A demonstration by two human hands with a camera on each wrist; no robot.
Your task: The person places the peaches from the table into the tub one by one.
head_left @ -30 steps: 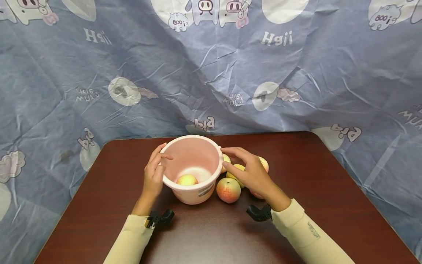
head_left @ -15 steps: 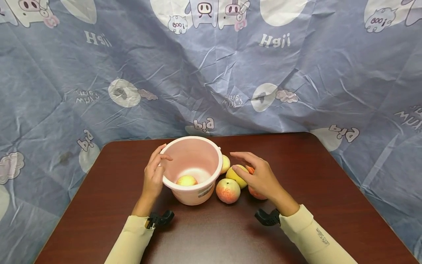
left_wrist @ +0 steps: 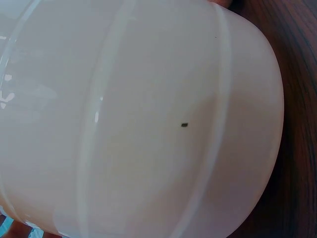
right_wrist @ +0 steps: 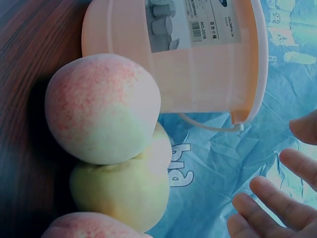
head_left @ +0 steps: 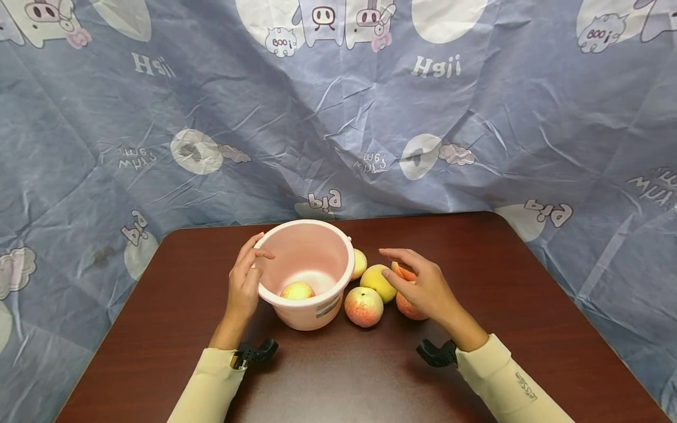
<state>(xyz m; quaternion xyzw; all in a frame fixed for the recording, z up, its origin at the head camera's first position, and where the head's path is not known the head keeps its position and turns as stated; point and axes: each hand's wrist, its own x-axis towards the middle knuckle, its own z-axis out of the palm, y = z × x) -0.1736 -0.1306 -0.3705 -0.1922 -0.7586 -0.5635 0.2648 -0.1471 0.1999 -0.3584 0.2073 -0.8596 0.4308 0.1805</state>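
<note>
A pink plastic bucket (head_left: 304, 317) stands on the table with one yellowish peach (head_left: 298, 291) on its bottom. My left hand (head_left: 243, 288) holds the bucket's left rim, fingers bent over the edge; the left wrist view is filled by the bucket's wall (left_wrist: 148, 114). Right of the bucket, my right hand (head_left: 423, 288) hovers with fingers apart and nothing in them. Several peaches cluster below and beside it: a red-blushed peach (head_left: 364, 307) in front, a yellow peach (head_left: 378, 283) behind it, and others partly hidden by the hand or bucket.
The brown wooden table (head_left: 338, 376) runs under everything. A wrinkled blue cloth (head_left: 338, 117) with cartoon prints hangs behind its far edge. In the right wrist view, the bucket bears a printed label (right_wrist: 195, 25), and its thin handle (right_wrist: 208, 125) hangs at the side.
My right hand has drawn away from the bucket's right rim, moving right over the peaches. My left hand and the bucket have stayed in place.
</note>
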